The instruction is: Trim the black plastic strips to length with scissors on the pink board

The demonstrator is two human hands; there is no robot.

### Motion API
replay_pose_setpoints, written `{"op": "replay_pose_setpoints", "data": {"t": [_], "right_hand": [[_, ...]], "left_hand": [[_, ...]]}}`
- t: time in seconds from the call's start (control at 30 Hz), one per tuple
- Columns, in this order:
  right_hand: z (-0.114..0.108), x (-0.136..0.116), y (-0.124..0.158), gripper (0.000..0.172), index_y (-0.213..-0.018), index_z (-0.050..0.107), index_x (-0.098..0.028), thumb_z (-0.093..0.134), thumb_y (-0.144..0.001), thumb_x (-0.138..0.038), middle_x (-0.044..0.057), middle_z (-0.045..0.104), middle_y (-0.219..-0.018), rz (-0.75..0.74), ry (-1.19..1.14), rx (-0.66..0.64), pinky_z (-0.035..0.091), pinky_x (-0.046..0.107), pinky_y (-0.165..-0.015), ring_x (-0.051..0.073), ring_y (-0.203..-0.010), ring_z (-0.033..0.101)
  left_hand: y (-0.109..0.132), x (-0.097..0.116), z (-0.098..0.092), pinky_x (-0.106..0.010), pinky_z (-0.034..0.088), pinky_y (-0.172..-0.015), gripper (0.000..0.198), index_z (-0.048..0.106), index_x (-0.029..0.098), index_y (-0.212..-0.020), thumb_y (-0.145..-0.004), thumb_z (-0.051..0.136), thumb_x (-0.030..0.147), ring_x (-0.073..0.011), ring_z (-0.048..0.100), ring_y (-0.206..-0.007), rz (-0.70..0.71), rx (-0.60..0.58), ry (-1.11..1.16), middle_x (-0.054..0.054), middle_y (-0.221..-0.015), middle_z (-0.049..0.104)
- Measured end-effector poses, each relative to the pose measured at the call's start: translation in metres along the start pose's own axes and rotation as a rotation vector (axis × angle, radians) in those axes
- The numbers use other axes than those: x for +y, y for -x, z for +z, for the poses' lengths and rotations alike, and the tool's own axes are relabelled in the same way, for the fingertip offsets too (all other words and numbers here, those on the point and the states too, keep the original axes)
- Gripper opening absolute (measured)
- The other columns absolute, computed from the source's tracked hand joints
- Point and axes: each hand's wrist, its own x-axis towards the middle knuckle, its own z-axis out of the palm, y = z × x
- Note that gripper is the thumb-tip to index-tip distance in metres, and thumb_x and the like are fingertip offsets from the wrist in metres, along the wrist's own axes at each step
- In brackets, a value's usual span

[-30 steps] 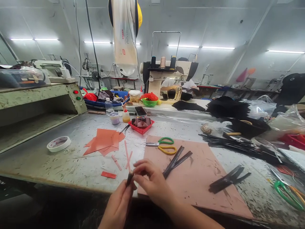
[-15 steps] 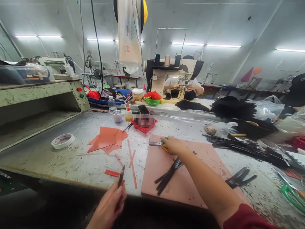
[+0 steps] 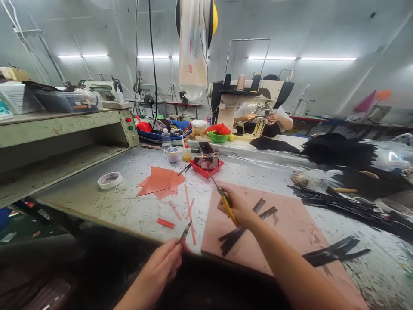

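My left hand (image 3: 164, 263) grips a small pointed metal tool (image 3: 185, 232) at the table's front edge; a bit of red material shows beside its fingers. In my right hand (image 3: 237, 208) is a pair of scissors (image 3: 227, 206) with yellow and green handles, raised over the pink board (image 3: 290, 215), blades pointing away toward the red tray. Black strips (image 3: 237, 237) lie on the board under my right forearm. Thin salmon strips (image 3: 188, 196) and a short red piece (image 3: 165, 223) are spread left of the board, with salmon sheets (image 3: 160, 181) behind them.
A tape roll (image 3: 109, 180) sits at the left. A red tray (image 3: 206, 168) with a phone, a glue bottle (image 3: 186, 153) and a cup (image 3: 172, 155) stand behind. More black strips (image 3: 338, 252) lie at the right. Across the table, a person's hands (image 3: 274, 116) are at a sewing machine.
My right hand has lifted the scissors off the board and turned them to point away. The view has swung left. My left hand still holds the tool, now tilted more to the right.
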Motion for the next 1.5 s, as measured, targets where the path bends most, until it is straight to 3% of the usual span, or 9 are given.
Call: {"op": "replay_pose_setpoints", "data": {"t": [0.17,0.27,0.37,0.67,0.97,1.1,1.27,1.37,1.5], "right_hand": [[0.037,-0.042,0.052,0.063,-0.127,0.035,-0.028,0.066,-0.072,-0.029,0.003,0.061,-0.096,-0.253,-0.997,-0.109,0.050,0.027,-0.065,0.017,-0.085,0.060],[0.041,-0.052,0.068,0.060,-0.121,0.042,-0.029,0.071,-0.069,-0.028,0.000,0.060,-0.086,-0.250,-1.257,-0.075,0.048,0.028,-0.065,0.014,-0.074,0.060],[0.037,-0.052,0.074,0.057,-0.117,0.044,-0.029,0.072,-0.068,-0.025,-0.003,0.059,-0.077,-0.220,-1.276,-0.006,0.046,0.025,-0.059,0.011,-0.062,0.057],[0.033,-0.052,0.088,0.058,-0.120,0.045,-0.029,0.071,-0.069,-0.027,-0.004,0.058,-0.074,-0.090,-1.295,0.206,0.043,0.019,-0.047,0.008,-0.053,0.049],[0.038,-0.051,0.089,0.050,-0.114,0.052,-0.029,0.071,-0.069,-0.022,0.000,0.063,-0.086,-0.161,-1.157,0.139,0.048,0.027,-0.062,0.011,-0.063,0.056],[0.034,-0.057,0.089,0.045,-0.111,0.055,-0.025,0.070,-0.069,-0.024,-0.004,0.057,-0.069,-0.137,-1.077,0.290,0.046,0.025,-0.059,0.011,-0.060,0.052],[0.042,-0.064,0.089,0.050,-0.111,0.055,-0.024,0.074,-0.065,-0.027,-0.003,0.056,-0.073,-0.074,-1.086,0.219,0.047,0.028,-0.067,0.013,-0.066,0.053],[0.048,-0.063,0.088,0.050,-0.109,0.054,-0.025,0.076,-0.064,-0.029,-0.004,0.053,-0.074,-0.044,-1.183,0.207,0.047,0.028,-0.065,0.012,-0.065,0.052],[0.047,-0.058,0.090,0.050,-0.108,0.053,-0.027,0.077,-0.064,-0.028,-0.004,0.053,-0.073,-0.056,-1.254,0.148,0.048,0.027,-0.063,0.012,-0.063,0.053]], "left_hand": [[0.009,0.006,0.014,-0.018,0.018,-0.043,0.043,0.065,0.015,-0.066,-0.060,0.069,0.057,-0.0064,0.024,-0.046,0.006,-0.172,0.003,0.005,-0.050,0.036],[0.013,0.008,0.019,-0.019,0.028,-0.045,0.041,0.067,0.016,-0.061,-0.059,0.069,0.057,-0.0106,0.037,-0.051,0.053,-0.196,-0.046,-0.001,-0.056,0.050],[0.018,0.007,0.024,-0.021,0.030,-0.043,0.037,0.068,0.017,-0.058,-0.056,0.072,0.054,-0.0126,0.040,-0.051,0.056,-0.211,-0.077,-0.002,-0.053,0.051],[0.021,-0.001,0.025,-0.018,0.012,-0.039,0.040,0.064,0.012,-0.076,-0.068,0.062,0.052,-0.0050,0.026,-0.043,-0.101,-0.288,-0.060,0.006,-0.048,0.038],[0.018,-0.002,0.019,-0.019,0.014,-0.041,0.040,0.059,0.013,-0.079,-0.072,0.058,0.052,-0.0058,0.027,-0.044,-0.077,-0.357,-0.152,0.006,-0.052,0.039],[0.017,-0.004,0.018,-0.020,0.017,-0.041,0.044,0.058,0.014,-0.082,-0.076,0.049,0.057,-0.0074,0.026,-0.044,0.045,-0.311,-0.252,0.007,-0.050,0.034],[0.022,-0.003,0.021,-0.022,0.035,-0.059,0.032,0.057,0.017,-0.084,-0.089,0.036,0.040,-0.0128,0.044,-0.062,0.306,-0.273,-0.557,0.002,-0.066,0.052],[0.025,-0.002,0.023,-0.024,0.038,-0.070,0.029,0.056,0.019,-0.086,-0.091,0.033,0.036,-0.0172,0.053,-0.076,0.357,-0.276,-0.666,-0.003,-0.082,0.062],[0.026,-0.003,0.023,-0.024,0.038,-0.068,0.031,0.056,0.019,-0.089,-0.091,0.031,0.038,-0.0170,0.053,-0.073,0.369,-0.269,-0.650,-0.002,-0.079,0.061]]}}
